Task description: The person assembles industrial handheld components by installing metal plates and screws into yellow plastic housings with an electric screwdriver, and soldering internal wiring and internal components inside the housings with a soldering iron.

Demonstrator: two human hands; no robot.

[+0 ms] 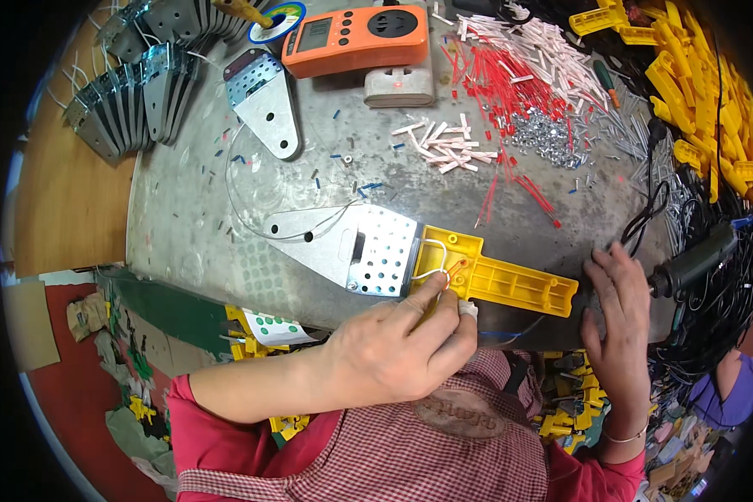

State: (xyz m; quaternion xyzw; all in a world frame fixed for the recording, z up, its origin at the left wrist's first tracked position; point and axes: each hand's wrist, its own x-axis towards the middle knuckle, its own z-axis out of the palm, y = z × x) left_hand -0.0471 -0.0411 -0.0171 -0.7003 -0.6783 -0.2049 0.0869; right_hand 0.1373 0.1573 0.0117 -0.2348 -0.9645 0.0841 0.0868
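My left hand (410,335) is closed in a pinch on thin wires (433,244) at the wide end of a yellow plastic handle half (523,286). White wire loops and a short orange-red lead lie in that end of the shell. The handle joins a perforated metal guard (383,255) with a flat, tapering grey plate (314,243) on its left. A thin pale cord curves over the plate. My right hand (617,305) is at the table's right side, fingers apart, holding nothing. A dark electric screwdriver (699,259) lies just right of it.
An orange meter with a socket (356,42) stands at the back. White sleeves (448,144), red-leaded parts (498,88) and small metal fasteners (548,138) lie heaped. Metal plate assemblies (125,109) stack far left; yellow handle shells (686,75) and black cables (711,318) pile up right.
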